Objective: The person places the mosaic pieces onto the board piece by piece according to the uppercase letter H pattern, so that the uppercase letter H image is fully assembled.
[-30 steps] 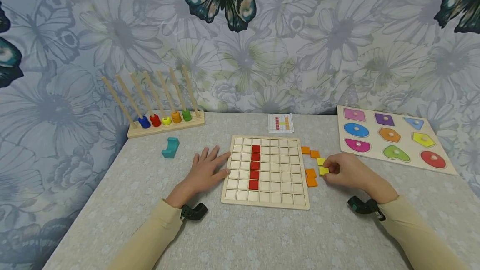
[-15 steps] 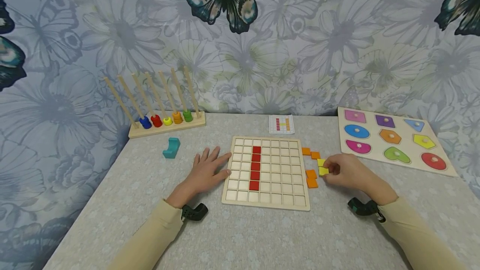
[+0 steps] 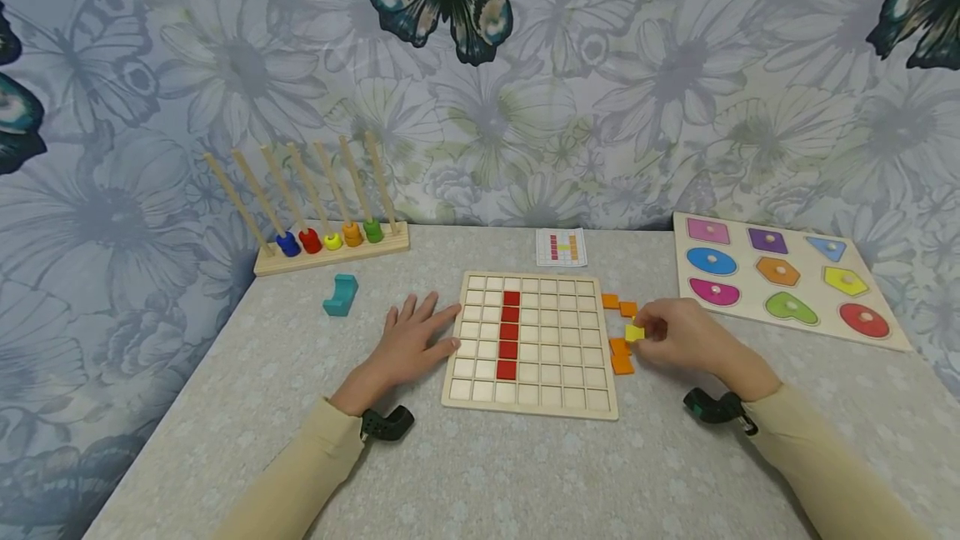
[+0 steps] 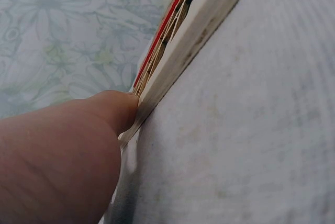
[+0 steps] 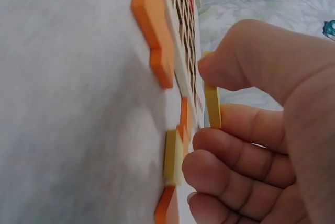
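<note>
In the head view my right hand (image 3: 678,338) pinches a yellow square tile (image 3: 634,332) between thumb and fingers. The right wrist view shows this tile (image 5: 213,108) raised off the table, edge-on. A second yellow tile (image 5: 171,156) lies on the table below the fingers. Orange tiles (image 3: 622,365) lie near the right edge of a wooden grid board (image 3: 529,412). A column of red tiles (image 3: 509,331) sits in the board's cells. My left hand (image 3: 405,348) lies with spread fingers, thumb and index touching the board's left edge; the left wrist view shows a digit (image 4: 123,109) against that edge.
A small pattern card (image 3: 561,247) lies behind the board. A shape puzzle board (image 3: 795,277) is at the right. A peg stand (image 3: 337,252) with coloured rings stands back left, with a teal curved block (image 3: 341,296) before it. A patterned wall rises behind the table.
My right hand has lifted one yellow tile from the table and moved slightly left with it, toward the board. My left hand has stayed in place.
</note>
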Action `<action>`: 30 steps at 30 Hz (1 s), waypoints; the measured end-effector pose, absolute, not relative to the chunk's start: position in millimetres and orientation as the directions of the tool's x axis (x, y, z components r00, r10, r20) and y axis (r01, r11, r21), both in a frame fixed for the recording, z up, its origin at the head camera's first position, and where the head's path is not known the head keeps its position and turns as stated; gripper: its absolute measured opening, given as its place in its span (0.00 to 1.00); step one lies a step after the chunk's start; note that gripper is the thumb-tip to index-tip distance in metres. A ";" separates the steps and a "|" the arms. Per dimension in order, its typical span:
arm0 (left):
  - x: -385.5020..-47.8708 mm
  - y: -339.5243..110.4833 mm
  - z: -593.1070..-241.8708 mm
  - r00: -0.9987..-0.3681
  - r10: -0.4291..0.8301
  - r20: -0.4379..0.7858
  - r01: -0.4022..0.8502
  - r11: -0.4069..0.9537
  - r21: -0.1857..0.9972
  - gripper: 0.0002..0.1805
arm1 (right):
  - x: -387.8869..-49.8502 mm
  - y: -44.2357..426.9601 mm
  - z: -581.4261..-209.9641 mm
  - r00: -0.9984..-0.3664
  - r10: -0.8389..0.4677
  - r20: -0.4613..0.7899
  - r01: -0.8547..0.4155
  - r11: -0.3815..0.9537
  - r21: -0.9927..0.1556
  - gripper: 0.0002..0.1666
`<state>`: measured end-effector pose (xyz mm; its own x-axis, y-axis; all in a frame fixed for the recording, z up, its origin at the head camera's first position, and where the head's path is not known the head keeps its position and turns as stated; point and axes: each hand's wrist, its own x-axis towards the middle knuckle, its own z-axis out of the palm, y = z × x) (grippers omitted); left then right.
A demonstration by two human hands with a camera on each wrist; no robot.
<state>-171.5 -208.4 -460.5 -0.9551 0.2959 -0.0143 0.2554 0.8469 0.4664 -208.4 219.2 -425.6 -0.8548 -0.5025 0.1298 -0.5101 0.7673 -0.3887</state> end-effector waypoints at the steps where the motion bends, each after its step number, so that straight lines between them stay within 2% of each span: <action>1: -171.7 -208.6 -460.6 -0.955 0.297 -0.011 0.257 0.847 0.466 0.33 | -209.8 217.1 -425.5 -0.849 -0.511 0.135 -0.519 0.759 -0.393 0.10; 9: -173.1 -209.3 -463.2 -0.952 0.304 -0.013 0.263 0.842 0.471 0.33 | -218.4 196.5 -425.0 -0.834 -0.535 0.134 -0.539 0.738 -0.407 0.08; 16: -172.9 -209.0 -461.0 -0.953 0.304 -0.013 0.262 0.842 0.472 0.34 | -223.0 178.5 -420.7 -0.815 -0.561 0.144 -0.562 0.703 -0.436 0.12; 30: -171.5 -208.0 -460.4 -0.955 0.295 -0.012 0.255 0.845 0.469 0.34 | -233.0 147.9 -425.7 -0.766 -0.617 0.181 -0.620 0.637 -0.458 0.13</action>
<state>-171.5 -208.0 -460.4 -0.9554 0.2952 -0.0118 0.2555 0.8454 0.4690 -233.0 147.9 -425.7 -0.7662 -0.6167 0.1806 -0.6205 0.6368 -0.4577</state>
